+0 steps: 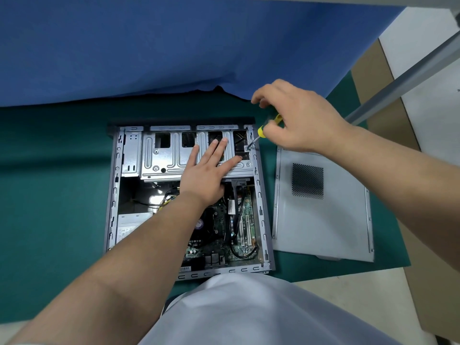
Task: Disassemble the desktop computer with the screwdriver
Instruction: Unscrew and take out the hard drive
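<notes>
An open desktop computer case [112,195] lies flat on a green mat, its motherboard [245,220] and silver drive cage [161,158] exposed. My left hand [209,170] rests flat with straight fingers on the drive cage. My right hand [296,120] grips a yellow and black screwdriver [261,130], whose tip sits on a screw [247,148] at the cage's far right corner, by the case's right wall.
The removed grey side panel [321,210] lies on the green mat [54,195] right of the case. A blue cloth [149,46] covers the area behind. A metal bar [410,78] slants at upper right, above a brown floor strip.
</notes>
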`<state>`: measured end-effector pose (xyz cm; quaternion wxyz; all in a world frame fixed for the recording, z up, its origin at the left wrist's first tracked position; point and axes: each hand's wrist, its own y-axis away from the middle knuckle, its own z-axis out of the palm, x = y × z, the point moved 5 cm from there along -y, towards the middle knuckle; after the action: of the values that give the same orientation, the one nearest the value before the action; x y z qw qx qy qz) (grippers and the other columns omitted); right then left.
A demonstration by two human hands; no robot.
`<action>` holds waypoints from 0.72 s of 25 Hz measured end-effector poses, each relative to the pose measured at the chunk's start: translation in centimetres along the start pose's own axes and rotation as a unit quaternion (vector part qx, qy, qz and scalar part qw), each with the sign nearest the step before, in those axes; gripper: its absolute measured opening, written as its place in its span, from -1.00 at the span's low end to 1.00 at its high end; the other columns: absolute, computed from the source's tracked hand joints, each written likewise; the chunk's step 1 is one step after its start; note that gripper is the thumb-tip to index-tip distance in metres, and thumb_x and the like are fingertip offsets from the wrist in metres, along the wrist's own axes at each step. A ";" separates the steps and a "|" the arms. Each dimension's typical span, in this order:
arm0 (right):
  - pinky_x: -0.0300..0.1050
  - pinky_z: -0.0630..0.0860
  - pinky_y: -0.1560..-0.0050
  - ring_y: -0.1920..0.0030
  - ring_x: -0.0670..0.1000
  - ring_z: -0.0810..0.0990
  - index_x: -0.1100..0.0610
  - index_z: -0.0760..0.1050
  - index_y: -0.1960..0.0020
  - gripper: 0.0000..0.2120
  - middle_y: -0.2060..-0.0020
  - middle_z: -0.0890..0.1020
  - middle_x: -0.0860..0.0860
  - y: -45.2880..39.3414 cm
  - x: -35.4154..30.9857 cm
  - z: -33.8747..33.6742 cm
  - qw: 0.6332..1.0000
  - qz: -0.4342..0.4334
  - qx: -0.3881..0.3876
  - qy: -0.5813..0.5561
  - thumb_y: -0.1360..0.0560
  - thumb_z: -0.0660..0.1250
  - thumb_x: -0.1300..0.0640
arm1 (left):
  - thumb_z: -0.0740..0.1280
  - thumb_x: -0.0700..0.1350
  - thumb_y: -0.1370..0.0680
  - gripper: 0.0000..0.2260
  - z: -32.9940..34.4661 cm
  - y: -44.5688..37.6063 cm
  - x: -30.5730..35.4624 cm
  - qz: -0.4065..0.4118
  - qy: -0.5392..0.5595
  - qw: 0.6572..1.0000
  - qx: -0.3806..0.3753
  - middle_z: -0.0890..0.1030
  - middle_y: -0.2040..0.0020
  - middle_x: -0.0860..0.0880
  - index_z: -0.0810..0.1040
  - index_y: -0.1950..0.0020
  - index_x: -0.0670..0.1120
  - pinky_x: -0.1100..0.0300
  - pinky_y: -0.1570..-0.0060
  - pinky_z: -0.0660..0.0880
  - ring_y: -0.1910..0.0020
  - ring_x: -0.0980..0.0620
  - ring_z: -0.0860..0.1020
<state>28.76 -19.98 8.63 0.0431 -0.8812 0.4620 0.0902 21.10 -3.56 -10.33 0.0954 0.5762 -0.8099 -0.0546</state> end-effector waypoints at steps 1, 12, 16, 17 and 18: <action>0.08 0.53 0.05 0.02 0.19 0.58 -0.02 0.37 -0.36 -0.60 -0.13 0.54 -0.03 -0.1 0.4 0.1 0.999 0.021 0.016 0.019 -0.56 0.17 -0.11 | 0.32 -0.02 -0.53 -0.20 0.0 0.0 0.0 0.000 0.002 1.000 0.000 -0.29 -0.68 -0.02 -0.07 -0.63 0.32 -0.21 -0.58 -0.20 -0.66 -0.02 -0.22; 0.08 0.49 -0.02 0.03 0.18 0.55 0.03 0.36 -0.38 -0.65 -0.14 0.51 0.03 0.0 1.2 0.5 1.000 0.031 0.001 -0.004 -0.64 0.19 -0.05 | 0.32 -0.02 -0.52 -0.18 0.1 -0.1 -0.1 -0.002 -0.001 1.000 -0.003 -0.31 -0.67 -0.01 -0.10 -0.63 0.33 -0.21 -0.58 -0.21 -0.66 -0.02 -0.22; 0.08 0.54 0.01 0.03 0.06 0.51 -0.05 0.39 -0.29 -0.62 -0.08 0.51 -0.09 0.5 1.1 0.3 0.999 0.018 0.003 -0.042 -0.48 0.28 0.04 | 0.33 -0.03 -0.52 -0.17 0.0 0.0 0.0 -0.003 0.002 1.000 -0.006 -0.30 -0.67 -0.02 -0.09 -0.63 0.33 -0.21 -0.58 -0.19 -0.66 -0.02 -0.22; 0.10 0.55 0.01 0.04 0.09 0.52 -0.05 0.38 -0.30 -0.63 -0.10 0.51 -0.07 0.5 1.3 0.5 0.999 0.036 0.012 -0.028 -0.51 0.27 -0.02 | 0.33 -0.03 -0.52 -0.17 0.0 0.0 0.0 -0.002 0.000 1.000 -0.006 -0.30 -0.67 -0.02 -0.09 -0.63 0.33 -0.21 -0.58 -0.19 -0.66 -0.02 -0.22; 0.11 0.54 -0.01 0.04 0.13 0.54 -0.03 0.37 -0.32 -0.64 -0.11 0.51 -0.04 0.5 1.5 0.6 0.998 0.050 0.016 -0.020 -0.55 0.25 -0.06 | 0.33 -0.03 -0.52 -0.18 0.0 0.0 0.0 -0.002 0.000 1.000 -0.006 -0.29 -0.68 -0.02 -0.09 -0.63 0.33 -0.21 -0.58 -0.19 -0.66 -0.02 -0.22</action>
<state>29.09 -21.37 7.71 0.0615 -0.8543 0.5059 0.1022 21.11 -3.62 -10.34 0.0989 0.5772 -0.8084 -0.0596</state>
